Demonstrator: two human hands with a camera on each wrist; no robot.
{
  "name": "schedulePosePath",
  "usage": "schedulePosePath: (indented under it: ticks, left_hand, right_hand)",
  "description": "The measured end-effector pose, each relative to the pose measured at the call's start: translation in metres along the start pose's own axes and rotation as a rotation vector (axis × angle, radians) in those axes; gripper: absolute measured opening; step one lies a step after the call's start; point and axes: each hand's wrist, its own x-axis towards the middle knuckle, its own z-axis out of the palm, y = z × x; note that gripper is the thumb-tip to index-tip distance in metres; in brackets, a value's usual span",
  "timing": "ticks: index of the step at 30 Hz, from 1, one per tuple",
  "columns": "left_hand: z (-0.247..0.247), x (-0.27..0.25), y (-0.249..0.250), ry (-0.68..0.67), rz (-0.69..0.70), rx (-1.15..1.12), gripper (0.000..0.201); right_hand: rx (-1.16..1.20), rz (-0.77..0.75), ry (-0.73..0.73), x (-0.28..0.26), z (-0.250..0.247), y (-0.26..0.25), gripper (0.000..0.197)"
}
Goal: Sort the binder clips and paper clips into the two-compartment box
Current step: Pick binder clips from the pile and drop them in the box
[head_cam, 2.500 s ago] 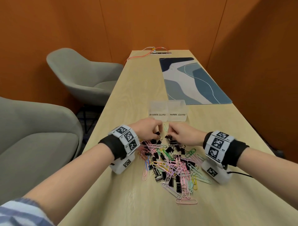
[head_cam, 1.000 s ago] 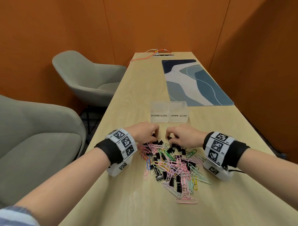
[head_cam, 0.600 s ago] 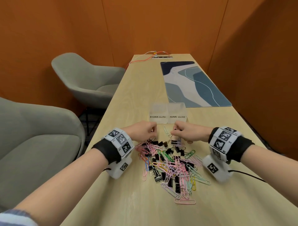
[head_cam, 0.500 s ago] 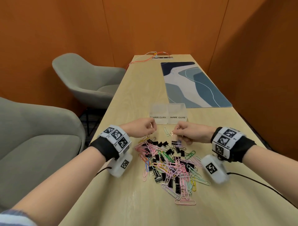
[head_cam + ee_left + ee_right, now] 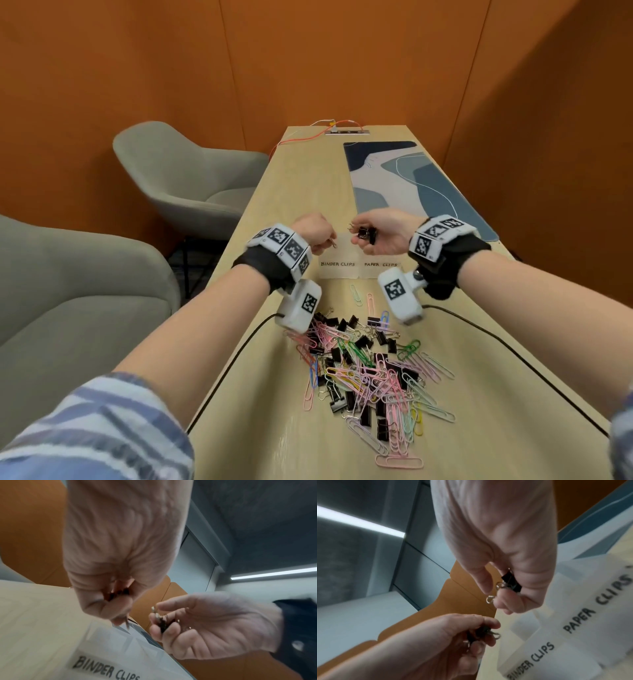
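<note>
The clear two-compartment box (image 5: 339, 273) stands mid-table, labelled BINDER CLIPS on the left and PAPER CLIPS on the right. Both hands hover just above it. My left hand (image 5: 325, 240) is curled round several black binder clips (image 5: 481, 632), over the left compartment (image 5: 120, 649). Over the box (image 5: 573, 635), my right hand (image 5: 359, 236) pinches black binder clips (image 5: 364, 234), also visible from the right wrist (image 5: 511, 582). The mixed pile of coloured paper clips and black binder clips (image 5: 370, 370) lies on the table nearer to me.
Two loose paper clips (image 5: 363, 298) lie between box and pile. A blue patterned desk mat (image 5: 404, 185) covers the far right of the table, with a power strip and cables (image 5: 347, 131) at the far end. Grey chairs (image 5: 185, 185) stand at left. Black wrist cables trail across the table.
Both hands have lifted off the pile and moved forward above the box, each carrying black binder clips. The right palm has turned upward.
</note>
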Motion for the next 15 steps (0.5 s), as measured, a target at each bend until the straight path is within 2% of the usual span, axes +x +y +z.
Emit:
schedulePosePath:
  ticks: [3,7,12,15]
  left_hand:
    - [0.002,0.007,0.002,-0.009,-0.002,-0.034,0.022]
    - [-0.003,0.003,0.004,-0.033,-0.027,-0.015,0.028]
    - [-0.008,-0.009,0.000,0.024,0.053,0.041,0.032]
    - [-0.007,-0.024,-0.007,0.047,0.153,0.175,0.024]
  right_hand:
    - [-0.140,0.026,0.042,0.010,0.007,-0.006,0.011]
    - [-0.312,0.025,0.081,0.014,0.017,-0.009,0.007]
    - [-0.455,-0.091,0.112,0.005,0.023,-0.009,0.031]
    - [-0.579,-0.253,0.152,-0.013,0.020,-0.001,0.030]
